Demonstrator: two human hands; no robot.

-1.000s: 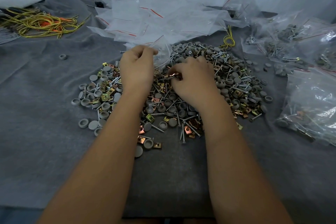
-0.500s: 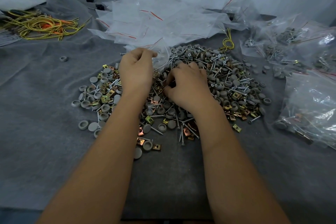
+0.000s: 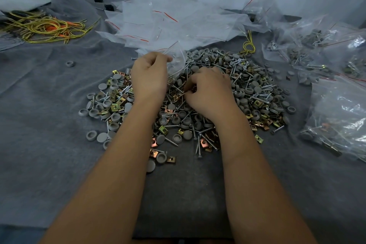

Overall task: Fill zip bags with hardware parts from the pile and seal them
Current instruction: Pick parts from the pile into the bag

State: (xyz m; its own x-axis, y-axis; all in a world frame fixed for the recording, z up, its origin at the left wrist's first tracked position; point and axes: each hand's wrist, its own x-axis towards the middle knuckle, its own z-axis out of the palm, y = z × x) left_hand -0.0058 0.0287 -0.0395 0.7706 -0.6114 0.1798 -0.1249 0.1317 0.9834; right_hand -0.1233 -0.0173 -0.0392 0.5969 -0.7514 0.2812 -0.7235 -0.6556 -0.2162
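Since half a second earlier, right hand (image 3: pixel 210 93) had stayed pinching parts in pile (image 3: pixel 198 95) at worktop centre; left hand (image 3: pixel 149 77), at 10 o'clock, gripped zip bag (image 3: pixel 177 61); screws might snag film.

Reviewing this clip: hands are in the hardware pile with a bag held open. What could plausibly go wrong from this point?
Screw tips in the pile could prick the right hand, whose curled fingers dig among them, or puncture the thin zip bag.

The left hand pinches the zip bag by its edge only, so the mouth may sag and parts miss it.

Loose grey caps lie scattered at the pile's fringe and could be nudged farther away by the forearms.
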